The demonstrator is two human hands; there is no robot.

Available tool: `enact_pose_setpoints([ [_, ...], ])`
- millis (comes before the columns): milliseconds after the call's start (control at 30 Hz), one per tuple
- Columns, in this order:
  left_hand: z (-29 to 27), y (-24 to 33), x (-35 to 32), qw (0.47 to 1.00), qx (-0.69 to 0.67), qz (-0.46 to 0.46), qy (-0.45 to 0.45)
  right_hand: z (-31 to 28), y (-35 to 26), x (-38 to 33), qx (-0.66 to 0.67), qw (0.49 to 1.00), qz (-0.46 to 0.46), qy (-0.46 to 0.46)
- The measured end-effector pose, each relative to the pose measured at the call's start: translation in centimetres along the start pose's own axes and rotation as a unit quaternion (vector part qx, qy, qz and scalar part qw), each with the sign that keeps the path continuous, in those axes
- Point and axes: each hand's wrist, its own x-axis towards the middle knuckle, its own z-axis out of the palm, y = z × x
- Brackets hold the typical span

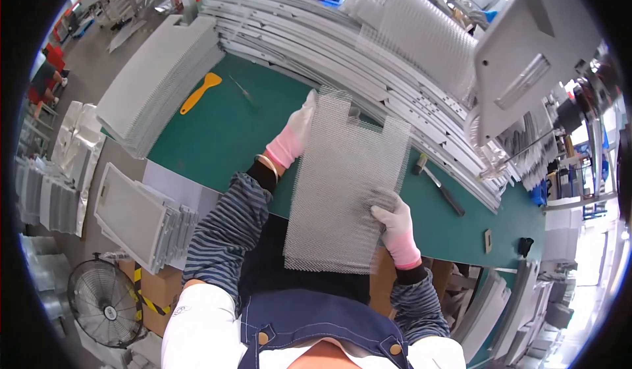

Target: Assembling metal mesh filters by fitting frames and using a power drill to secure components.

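Observation:
Between my two gloved hands is a sheet of expanded metal mesh (342,191), silvery, with a rectangular notch cut in its far edge. It is held over the near edge of the green table, its lower end reaching toward my apron. My left hand (301,129), in a white and pink glove, grips the sheet's far left edge. At its right edge, lower down, my right hand (394,227) is closed, the thumb lying over the mesh and the other fingers partly hidden behind it. The mesh blurs slightly near the right fingers.
On the green table (197,142) lie a yellow scraper (201,93), a thin pointed tool (244,91) and a hammer (440,184). A stack of mesh sheets (158,79) stands at the left. Long metal profiles (316,53) line the far side. A black fan (107,303) stands lower left.

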Motion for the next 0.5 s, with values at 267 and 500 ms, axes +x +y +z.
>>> enact_pose_setpoints([
  [267,1.5,6.0,0.3,0.942,-0.330,-0.056,-0.011,-1.7,0.1,-0.1,-0.017,1.000,0.020,0.017],
  [500,1.7,3.2,-1.4,0.947,-0.223,-0.157,0.167,-5.0,0.3,-1.2,-0.130,0.990,-0.032,-0.052],
])
